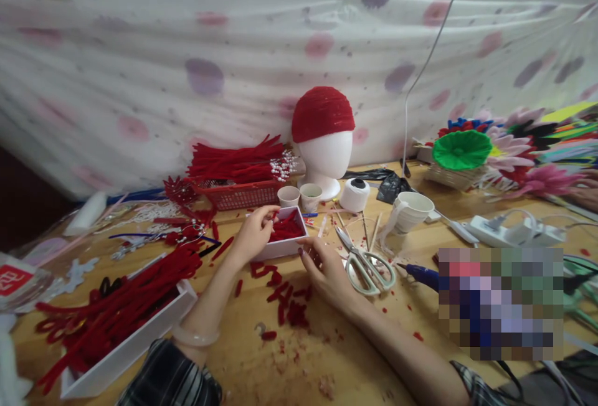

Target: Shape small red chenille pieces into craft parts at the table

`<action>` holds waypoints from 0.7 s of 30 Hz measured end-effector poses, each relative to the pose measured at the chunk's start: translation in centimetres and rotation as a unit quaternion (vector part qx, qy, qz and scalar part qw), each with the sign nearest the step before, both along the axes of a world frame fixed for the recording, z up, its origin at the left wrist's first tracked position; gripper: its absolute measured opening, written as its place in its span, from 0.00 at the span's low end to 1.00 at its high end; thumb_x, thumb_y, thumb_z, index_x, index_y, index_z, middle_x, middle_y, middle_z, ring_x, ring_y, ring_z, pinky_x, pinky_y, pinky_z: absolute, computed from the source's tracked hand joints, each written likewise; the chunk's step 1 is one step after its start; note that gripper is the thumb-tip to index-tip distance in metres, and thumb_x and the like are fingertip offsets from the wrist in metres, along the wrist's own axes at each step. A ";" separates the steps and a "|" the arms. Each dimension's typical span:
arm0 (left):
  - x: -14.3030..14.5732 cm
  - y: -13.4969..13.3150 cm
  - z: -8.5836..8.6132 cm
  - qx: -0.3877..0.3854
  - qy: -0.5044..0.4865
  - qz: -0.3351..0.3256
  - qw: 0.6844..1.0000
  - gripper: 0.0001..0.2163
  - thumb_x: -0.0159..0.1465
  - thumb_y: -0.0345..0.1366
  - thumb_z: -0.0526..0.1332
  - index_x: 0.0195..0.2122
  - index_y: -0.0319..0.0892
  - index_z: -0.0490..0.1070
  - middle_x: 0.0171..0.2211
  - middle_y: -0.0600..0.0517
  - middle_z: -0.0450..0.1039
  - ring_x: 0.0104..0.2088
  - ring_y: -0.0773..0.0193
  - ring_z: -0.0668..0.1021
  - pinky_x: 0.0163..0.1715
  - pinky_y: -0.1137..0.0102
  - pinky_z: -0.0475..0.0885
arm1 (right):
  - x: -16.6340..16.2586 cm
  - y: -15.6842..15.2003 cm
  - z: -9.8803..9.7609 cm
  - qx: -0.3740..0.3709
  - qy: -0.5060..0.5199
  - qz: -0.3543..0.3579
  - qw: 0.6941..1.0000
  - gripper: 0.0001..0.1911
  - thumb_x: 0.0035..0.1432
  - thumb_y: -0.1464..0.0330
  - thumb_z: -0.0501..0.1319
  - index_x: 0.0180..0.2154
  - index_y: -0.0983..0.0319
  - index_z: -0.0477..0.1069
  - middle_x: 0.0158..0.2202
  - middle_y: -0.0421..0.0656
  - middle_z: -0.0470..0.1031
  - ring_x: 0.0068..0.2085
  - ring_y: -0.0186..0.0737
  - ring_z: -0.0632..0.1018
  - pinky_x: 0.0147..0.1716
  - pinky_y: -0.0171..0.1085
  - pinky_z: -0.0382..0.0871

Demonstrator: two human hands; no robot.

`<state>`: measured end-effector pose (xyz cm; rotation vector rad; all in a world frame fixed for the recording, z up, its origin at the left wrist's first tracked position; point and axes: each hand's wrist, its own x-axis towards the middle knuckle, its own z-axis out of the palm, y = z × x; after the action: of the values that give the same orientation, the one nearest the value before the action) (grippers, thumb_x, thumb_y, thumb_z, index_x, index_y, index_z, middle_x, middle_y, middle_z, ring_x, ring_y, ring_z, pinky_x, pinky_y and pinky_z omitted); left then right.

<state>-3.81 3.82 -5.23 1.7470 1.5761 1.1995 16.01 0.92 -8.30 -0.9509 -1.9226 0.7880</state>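
Observation:
My left hand (253, 233) rests at the left rim of a small white box (284, 246) filled with short red pipe-cleaner pieces, its fingers curled over the rim and pinched near the red pieces. My right hand (327, 272) lies at the box's front right corner, fingers bent against the box wall. More short red pieces (284, 299) lie scattered on the wooden table (336, 356) just in front of the box, between my two forearms.
White-handled scissors (367, 263) lie right of my right hand. A white tray of long red pipe cleaners (116, 316) sits at left. Behind stand a foam head with a red cap (323, 138), a red basket (240, 193), small cups (299, 195), a white mug (411, 210) and a glue gun (423, 275).

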 end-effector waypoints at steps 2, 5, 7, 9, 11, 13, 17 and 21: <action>0.0 0.1 0.0 -0.014 -0.009 -0.004 1.000 0.21 0.56 0.24 0.52 0.50 0.38 0.71 0.40 0.46 0.76 0.27 0.67 0.76 0.35 0.68 0.73 | 0.2 0.2 0.0 0.017 -0.004 -0.003 1.000 0.10 0.62 0.71 0.53 0.44 0.62 0.69 0.26 0.39 0.68 0.26 0.36 0.68 0.26 0.35 0.60; 0.0 0.2 -0.3 -0.021 -0.031 -0.004 0.999 0.23 0.56 0.23 0.52 0.53 0.39 0.69 0.44 0.45 0.76 0.26 0.68 0.77 0.36 0.68 0.74 | 0.3 0.4 -0.2 0.033 -0.007 -0.013 0.999 0.09 0.61 0.71 0.54 0.43 0.63 0.69 0.25 0.39 0.67 0.25 0.35 0.67 0.25 0.34 0.59; 0.0 0.4 -0.5 -0.021 -0.073 -0.001 0.997 0.22 0.57 0.25 0.53 0.53 0.39 0.69 0.43 0.46 0.75 0.28 0.68 0.79 0.35 0.69 0.75 | 0.5 0.5 -0.3 0.034 -0.008 -0.016 0.999 0.09 0.61 0.71 0.54 0.42 0.62 0.69 0.25 0.39 0.67 0.24 0.35 0.67 0.25 0.34 0.59; -0.1 0.5 -0.5 -0.011 -0.119 0.003 0.993 0.22 0.57 0.26 0.54 0.54 0.39 0.68 0.40 0.47 0.75 0.29 0.68 0.80 0.35 0.70 0.75 | 0.6 0.5 -0.3 0.041 -0.006 -0.021 0.999 0.08 0.61 0.71 0.54 0.42 0.62 0.69 0.25 0.39 0.68 0.25 0.35 0.68 0.25 0.34 0.60; -0.2 0.5 -0.5 0.000 -0.145 0.005 0.989 0.22 0.57 0.27 0.55 0.54 0.38 0.67 0.38 0.48 0.75 0.30 0.67 0.80 0.36 0.69 0.76 | 0.6 0.7 0.2 0.056 0.005 -0.031 0.998 0.09 0.61 0.72 0.54 0.42 0.61 0.70 0.27 0.40 0.68 0.26 0.36 0.69 0.26 0.34 0.62; -0.3 0.5 -0.4 0.001 -0.147 0.003 0.989 0.21 0.56 0.27 0.55 0.52 0.37 0.69 0.38 0.47 0.76 0.31 0.65 0.80 0.37 0.67 0.76 | 0.4 1.3 1.2 0.076 0.018 -0.043 0.996 0.10 0.61 0.72 0.55 0.44 0.61 0.70 0.30 0.42 0.70 0.28 0.37 0.70 0.27 0.35 0.64; -0.4 0.6 -0.4 -0.001 -0.141 -0.027 0.990 0.20 0.56 0.26 0.55 0.50 0.37 0.71 0.40 0.46 0.77 0.32 0.64 0.80 0.40 0.64 0.76 | -1.2 3.8 3.3 0.140 -0.032 -0.032 0.989 0.19 0.58 0.76 0.56 0.50 0.60 0.71 0.44 0.49 0.74 0.42 0.44 0.74 0.41 0.41 0.68; -0.4 0.9 -0.9 0.007 -0.155 -0.054 0.986 0.21 0.55 0.26 0.55 0.51 0.37 0.69 0.43 0.45 0.77 0.39 0.61 0.80 0.42 0.65 0.76 | -3.8 6.2 3.6 0.163 -0.081 0.000 0.983 0.25 0.53 0.81 0.58 0.53 0.63 0.70 0.48 0.51 0.76 0.49 0.48 0.72 0.48 0.45 0.66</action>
<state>-4.17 4.70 -6.12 1.5439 1.2783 1.3549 12.20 7.10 -4.68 -0.8324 -2.1092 0.3861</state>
